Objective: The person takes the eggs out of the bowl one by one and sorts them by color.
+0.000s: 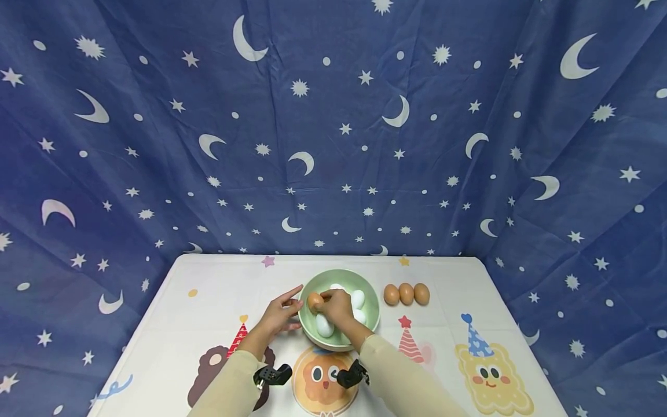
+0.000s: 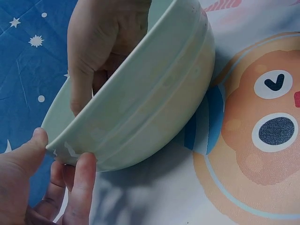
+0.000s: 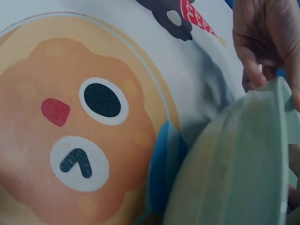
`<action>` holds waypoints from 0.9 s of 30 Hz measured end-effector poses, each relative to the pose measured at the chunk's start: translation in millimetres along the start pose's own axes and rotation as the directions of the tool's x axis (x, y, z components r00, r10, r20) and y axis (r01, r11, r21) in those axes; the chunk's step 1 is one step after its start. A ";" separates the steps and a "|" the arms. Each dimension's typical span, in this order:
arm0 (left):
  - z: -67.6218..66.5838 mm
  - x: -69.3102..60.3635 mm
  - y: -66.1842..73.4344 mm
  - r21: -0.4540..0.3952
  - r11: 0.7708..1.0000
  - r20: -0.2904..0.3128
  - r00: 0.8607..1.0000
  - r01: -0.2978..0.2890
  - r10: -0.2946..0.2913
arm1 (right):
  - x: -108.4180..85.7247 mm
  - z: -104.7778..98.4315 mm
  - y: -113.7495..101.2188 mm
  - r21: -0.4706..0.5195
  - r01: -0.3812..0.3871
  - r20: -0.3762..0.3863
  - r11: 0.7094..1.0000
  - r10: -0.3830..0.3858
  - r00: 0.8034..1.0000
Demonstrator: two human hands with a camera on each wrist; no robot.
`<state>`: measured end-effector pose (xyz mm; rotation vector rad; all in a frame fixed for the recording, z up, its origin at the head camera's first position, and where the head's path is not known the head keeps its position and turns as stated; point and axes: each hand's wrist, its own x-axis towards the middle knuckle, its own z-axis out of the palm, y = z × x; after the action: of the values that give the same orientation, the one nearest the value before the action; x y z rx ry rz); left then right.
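Observation:
A pale green bowl (image 1: 339, 346) holds several white eggs (image 1: 325, 326) and one brown egg (image 1: 315, 302) at its left side. My right hand (image 1: 337, 308) reaches down inside and pinches that brown egg between thumb and fingers. At the bowl's left edge, my left hand (image 1: 278, 317) holds the rim. The left wrist view has the left hand (image 2: 56, 180) with its thumb at the rim of the bowl (image 2: 154, 103) and fingertips against the outer wall; the right hand (image 2: 105, 44) dips behind the near wall, its fingertips and the egg hidden.
Three brown eggs (image 1: 406, 293) lie in a row to the right of the bowl. The white tablecloth (image 1: 208, 278) has printed cartoon figures. A blue curtain (image 1: 333, 220) with moons and stars hangs behind the table's far edge.

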<state>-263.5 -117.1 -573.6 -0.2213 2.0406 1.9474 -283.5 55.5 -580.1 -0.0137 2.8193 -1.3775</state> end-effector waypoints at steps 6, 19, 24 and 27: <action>-0.3 0.2 -0.7 0.003 1.000 0.003 1.000 0.005 -0.005 | 0.1 -12.3 -2.0 0.076 -0.061 0.102 0.995 0.053 0.993; -0.6 0.4 0.3 -0.002 1.000 0.002 1.000 0.009 -0.009 | -6.5 -44.2 5.8 0.353 -0.207 0.188 0.912 0.148 0.971; -0.6 1.0 -0.4 0.002 1.000 -0.001 1.000 0.010 -0.010 | -9.5 -59.5 9.4 0.386 -0.236 0.201 0.892 0.168 0.965; -0.3 0.5 0.3 0.003 1.000 -0.005 1.000 0.006 -0.006 | -11.5 -68.9 11.6 0.415 -0.258 0.217 0.873 0.180 0.959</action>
<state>-264.1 -117.3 -573.5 -0.2324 2.0434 1.9419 -272.5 117.1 -547.0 0.1757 2.2298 -1.8157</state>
